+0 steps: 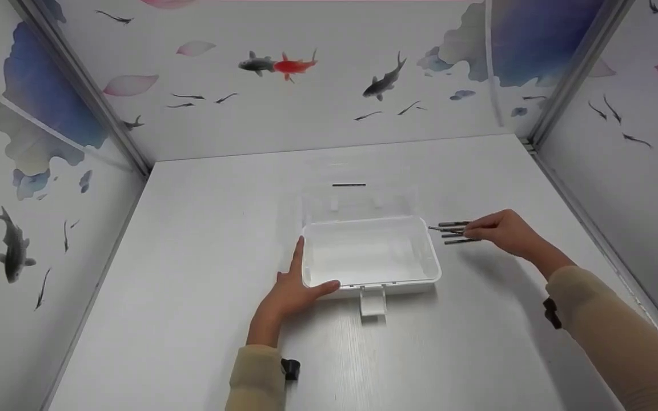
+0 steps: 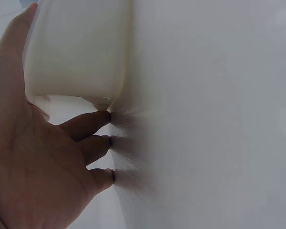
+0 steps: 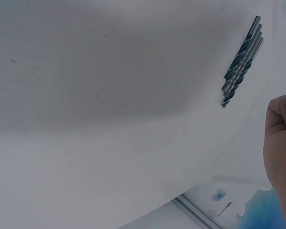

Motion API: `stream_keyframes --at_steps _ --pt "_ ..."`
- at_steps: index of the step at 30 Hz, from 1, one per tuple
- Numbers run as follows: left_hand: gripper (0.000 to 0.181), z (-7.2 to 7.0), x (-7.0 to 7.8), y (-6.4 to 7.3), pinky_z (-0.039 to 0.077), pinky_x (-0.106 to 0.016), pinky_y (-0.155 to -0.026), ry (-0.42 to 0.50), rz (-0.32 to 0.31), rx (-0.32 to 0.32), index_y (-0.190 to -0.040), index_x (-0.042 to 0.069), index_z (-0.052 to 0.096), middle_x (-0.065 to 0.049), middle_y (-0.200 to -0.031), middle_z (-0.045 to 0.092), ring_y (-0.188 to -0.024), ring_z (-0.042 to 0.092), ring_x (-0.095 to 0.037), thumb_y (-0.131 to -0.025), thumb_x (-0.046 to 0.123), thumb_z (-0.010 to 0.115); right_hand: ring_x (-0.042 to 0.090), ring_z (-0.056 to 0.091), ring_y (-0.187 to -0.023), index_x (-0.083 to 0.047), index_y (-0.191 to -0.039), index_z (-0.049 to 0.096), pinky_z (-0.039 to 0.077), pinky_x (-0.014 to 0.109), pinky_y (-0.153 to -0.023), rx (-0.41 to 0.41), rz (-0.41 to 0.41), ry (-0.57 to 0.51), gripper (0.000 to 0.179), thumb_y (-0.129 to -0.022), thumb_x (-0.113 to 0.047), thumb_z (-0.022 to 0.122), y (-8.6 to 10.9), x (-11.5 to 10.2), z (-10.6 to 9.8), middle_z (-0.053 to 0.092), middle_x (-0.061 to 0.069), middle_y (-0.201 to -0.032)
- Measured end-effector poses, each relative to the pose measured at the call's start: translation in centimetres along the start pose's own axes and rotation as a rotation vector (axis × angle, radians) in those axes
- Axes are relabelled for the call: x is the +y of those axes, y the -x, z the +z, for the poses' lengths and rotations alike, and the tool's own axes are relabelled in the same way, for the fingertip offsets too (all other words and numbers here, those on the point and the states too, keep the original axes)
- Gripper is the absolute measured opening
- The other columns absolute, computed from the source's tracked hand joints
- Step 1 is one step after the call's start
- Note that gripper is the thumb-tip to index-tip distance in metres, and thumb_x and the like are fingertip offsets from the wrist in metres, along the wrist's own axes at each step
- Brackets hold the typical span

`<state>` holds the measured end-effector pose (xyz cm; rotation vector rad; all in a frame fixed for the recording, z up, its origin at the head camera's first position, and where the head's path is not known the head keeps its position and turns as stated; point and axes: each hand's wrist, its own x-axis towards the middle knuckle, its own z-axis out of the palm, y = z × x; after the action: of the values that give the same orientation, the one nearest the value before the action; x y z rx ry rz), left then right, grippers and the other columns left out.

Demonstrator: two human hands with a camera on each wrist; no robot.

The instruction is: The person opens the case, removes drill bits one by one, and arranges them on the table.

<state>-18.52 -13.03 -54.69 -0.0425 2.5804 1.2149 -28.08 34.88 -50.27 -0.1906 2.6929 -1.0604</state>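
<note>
A white plastic box (image 1: 372,284) stands open, its clear lid (image 1: 357,202) tilted back behind it. Around its front left corner lies my left hand (image 1: 290,294), index finger along the left wall and thumb at the front rim. In the left wrist view, the other fingertips (image 2: 102,177) rest on the table beside the box. To the box's right, several metal drill bits (image 3: 241,62) lie side by side on the table. Over their right ends, my right hand (image 1: 503,233) pinches a thin drill bit (image 1: 436,228) that slants toward the box.
A white latch (image 1: 373,302) hangs down at the box's front. A thin dark bar (image 1: 349,185) shows at the lid. White panels (image 1: 329,120) with painted fish enclose the white table (image 1: 203,274) at the back and sides.
</note>
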Motion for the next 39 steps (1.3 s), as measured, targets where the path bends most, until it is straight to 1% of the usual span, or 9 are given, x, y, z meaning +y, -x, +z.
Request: stream_keyframes --at_steps 3,6,11,13,17,21,26,32,39 --pt "0.132 0.0 0.0 0.0 0.026 -0.073 -0.126 0.001 0.004 -0.001 -0.170 0.046 -0.008 -0.013 -0.179 0.021 -0.160 0.012 -0.061 -0.076 0.079 0.079 0.010 0.070 -0.104 -0.013 -0.118 0.084 0.055 0.027 -0.087 -0.004 0.010 0.003 0.035 -0.098 -0.042 0.077 0.0 0.3 0.2 0.080 0.011 -0.122" --pt "0.133 0.0 0.0 -0.1 0.024 -0.072 -0.127 0.001 0.004 -0.003 -0.170 0.045 -0.008 -0.011 -0.179 0.020 -0.161 0.011 -0.061 -0.076 0.079 0.079 0.012 0.069 -0.106 -0.014 -0.117 0.084 0.054 0.026 -0.087 -0.013 0.002 0.010 0.036 -0.098 -0.043 0.077 0.2 0.5 0.3 0.080 0.011 -0.123" --pt "0.134 0.1 0.2 -0.1 0.022 -0.073 -0.127 -0.003 0.003 -0.003 -0.171 0.041 -0.008 -0.009 -0.180 0.017 -0.160 0.010 -0.062 -0.076 0.077 0.080 0.023 0.071 -0.121 -0.014 -0.121 0.083 0.055 0.032 -0.095 -0.036 -0.017 0.002 0.039 -0.099 -0.045 0.076 0.4 1.0 0.6 0.079 0.010 -0.126" --pt "0.133 0.1 0.2 -0.2 0.024 -0.074 -0.126 -0.003 -0.001 -0.002 -0.171 0.041 -0.008 -0.009 -0.180 0.017 -0.160 0.010 -0.062 -0.077 0.076 0.080 0.024 0.071 -0.123 -0.015 -0.121 0.083 0.055 0.033 -0.096 -0.036 -0.011 0.002 0.039 -0.098 -0.047 0.076 0.5 1.1 0.8 0.079 0.009 -0.127" --pt "0.133 0.2 0.2 -0.2 0.024 -0.074 -0.125 -0.001 -0.009 -0.002 -0.171 0.042 -0.008 -0.010 -0.180 0.018 -0.160 0.010 -0.062 -0.078 0.074 0.081 0.021 0.071 -0.118 -0.016 -0.119 0.083 0.055 0.032 -0.094 -0.034 -0.006 0.022 0.038 -0.098 -0.047 0.076 0.5 1.3 0.9 0.080 0.008 -0.125" --pt "0.135 0.2 0.1 -0.2 0.022 -0.073 -0.127 -0.001 -0.005 -0.001 -0.171 0.041 -0.008 -0.011 -0.180 0.020 -0.161 0.011 -0.061 -0.076 0.077 0.080 0.016 0.071 -0.110 -0.014 -0.118 0.084 0.054 0.030 -0.089 -0.037 -0.018 0.038 0.034 -0.099 -0.042 0.076 0.5 1.7 0.9 0.080 0.010 -0.124" --pt "0.134 0.1 0.1 -0.2 0.024 -0.074 -0.126 0.000 -0.002 -0.001 -0.170 0.042 -0.008 -0.011 -0.180 0.019 -0.160 0.010 -0.061 -0.076 0.078 0.080 0.010 0.069 -0.104 -0.014 -0.115 0.085 0.053 0.025 -0.085 -0.041 0.003 0.049 0.031 -0.098 -0.040 0.077 0.6 2.5 0.9 0.081 0.009 -0.121" --pt "0.134 0.0 0.1 -0.1 0.025 -0.074 -0.125 0.000 -0.001 0.000 -0.170 0.043 -0.008 -0.013 -0.179 0.019 -0.160 0.010 -0.061 -0.075 0.079 0.080 0.013 0.064 -0.099 -0.014 -0.114 0.085 0.051 0.024 -0.080 -0.060 0.017 0.079 0.028 -0.098 -0.036 0.077 0.8 3.1 0.8 0.081 0.010 -0.119" --pt "0.132 -0.1 0.0 0.1 0.027 -0.075 -0.124 0.009 -0.003 -0.004 -0.169 0.049 -0.009 -0.015 -0.179 0.021 -0.161 0.009 -0.060 -0.075 0.080 0.079 0.018 0.063 -0.099 -0.010 -0.114 0.084 0.050 0.023 -0.076 -0.050 -0.036 0.146 0.023 -0.100 -0.026 0.076 1.0 3.9 0.6 0.079 0.016 -0.121"
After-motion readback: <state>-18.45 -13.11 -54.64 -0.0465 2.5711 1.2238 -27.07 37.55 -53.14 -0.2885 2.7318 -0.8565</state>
